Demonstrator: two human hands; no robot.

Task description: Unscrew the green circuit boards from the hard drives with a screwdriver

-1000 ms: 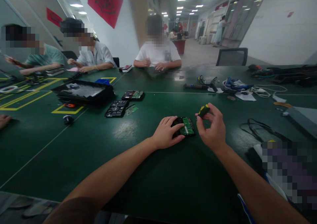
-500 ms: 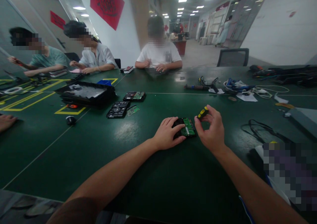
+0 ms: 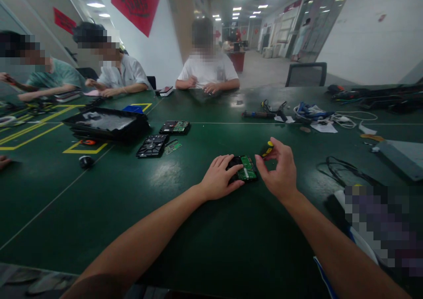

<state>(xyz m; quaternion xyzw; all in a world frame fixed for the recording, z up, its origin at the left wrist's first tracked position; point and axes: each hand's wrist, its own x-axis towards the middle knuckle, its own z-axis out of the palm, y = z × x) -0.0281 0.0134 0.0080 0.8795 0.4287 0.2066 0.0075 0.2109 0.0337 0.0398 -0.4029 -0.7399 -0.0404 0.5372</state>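
Observation:
A hard drive (image 3: 247, 169) with its green circuit board facing up lies flat on the table in front of me. My left hand (image 3: 222, 175) rests over its left part and grips it, hiding that side. Just right of the drive, my right hand (image 3: 277, 166) pinches a short black-and-yellow screwdriver (image 3: 267, 149) between thumb and fingers. The screwdriver is tilted, and its tip cannot be made out. Farther left lie another hard drive (image 3: 175, 127), a black drive body (image 3: 152, 146) and a loose green circuit board (image 3: 173, 147).
On the left stands a black tray (image 3: 132, 125) near a small black round object (image 3: 86, 162). Cables (image 3: 343, 171), a grey box (image 3: 401, 158) and a blue-and-white bundle (image 3: 312, 112) lie to the right. A person (image 3: 208, 72) sits across the green table (image 3: 185, 228); two others sit at the left.
The whole view has shifted slightly, so things appear a little farther left. The screwdriver has turned a little in my right hand. My left hand stays on the hard drive.

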